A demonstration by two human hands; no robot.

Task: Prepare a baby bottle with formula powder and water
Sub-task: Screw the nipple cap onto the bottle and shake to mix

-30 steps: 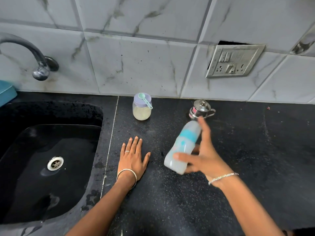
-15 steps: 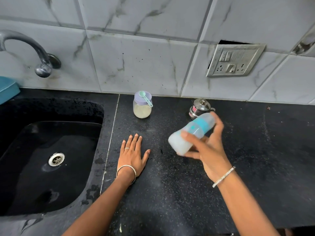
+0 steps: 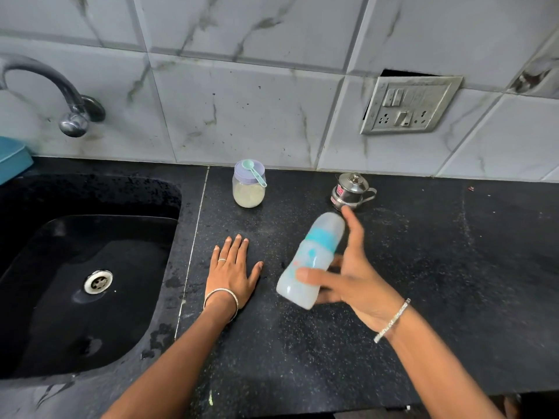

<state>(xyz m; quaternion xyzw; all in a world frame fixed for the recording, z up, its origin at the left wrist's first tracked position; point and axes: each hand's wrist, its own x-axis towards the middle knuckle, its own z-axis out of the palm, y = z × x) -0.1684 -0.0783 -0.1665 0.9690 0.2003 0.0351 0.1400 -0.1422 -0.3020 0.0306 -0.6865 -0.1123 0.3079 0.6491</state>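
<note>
Open countertop (image 3: 469, 282) runs wide to the right of the steel pot (image 3: 348, 193), reaching to the tiled wall. Along the wall, the jar (image 3: 248, 195), with a scoop (image 3: 255, 174) lying on its lid, and the steel pot stand well apart, with a passable gap between them. The middle is taken: the left hand (image 3: 231, 273) lies flat just beside the sink (image 3: 90, 195) edge, and the right hand (image 3: 354, 276) holds the baby bottle (image 3: 311, 261) tilted, its top near the steel pot. Both forearms cross the front strip.

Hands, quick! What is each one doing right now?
Left hand: open, flat on the counter, holding nothing.
Right hand: holding the tilted baby bottle.
</note>
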